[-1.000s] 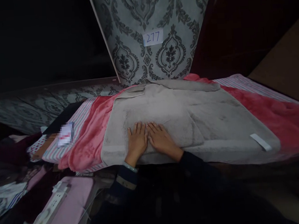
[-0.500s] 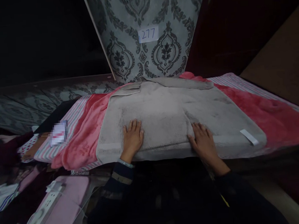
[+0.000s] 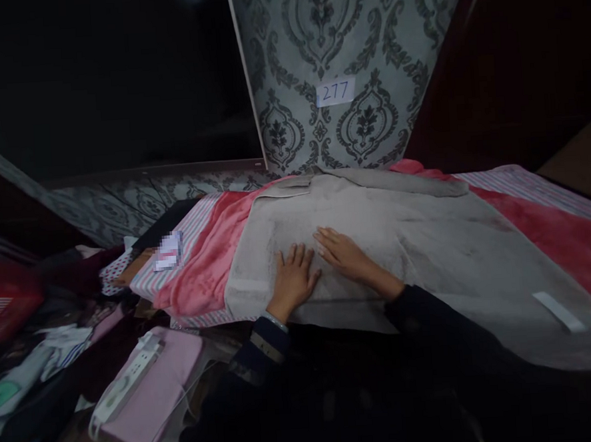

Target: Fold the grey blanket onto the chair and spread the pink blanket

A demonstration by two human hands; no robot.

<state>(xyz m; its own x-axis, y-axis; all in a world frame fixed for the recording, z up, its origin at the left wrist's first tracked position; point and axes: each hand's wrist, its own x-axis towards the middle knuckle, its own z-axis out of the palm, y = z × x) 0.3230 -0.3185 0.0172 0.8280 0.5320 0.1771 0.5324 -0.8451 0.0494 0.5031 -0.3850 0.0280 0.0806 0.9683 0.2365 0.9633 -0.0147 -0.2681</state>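
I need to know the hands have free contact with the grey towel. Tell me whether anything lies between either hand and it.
Nothing visible does. The left hand and the right hand both lie flat, palms down, straight on the grey towel, side by side near its front edge. The white tag lies well off to the right.

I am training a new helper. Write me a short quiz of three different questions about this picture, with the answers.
1. True or false: both hands lie flat on the grey towel.
2. What colour is the blanket under the towel? A) blue B) pink C) green
3. Fill in: the paper label on the patterned wall reads ___.

Key:
1. True. The left hand and right hand rest open on it, side by side, holding nothing.
2. B
3. 277
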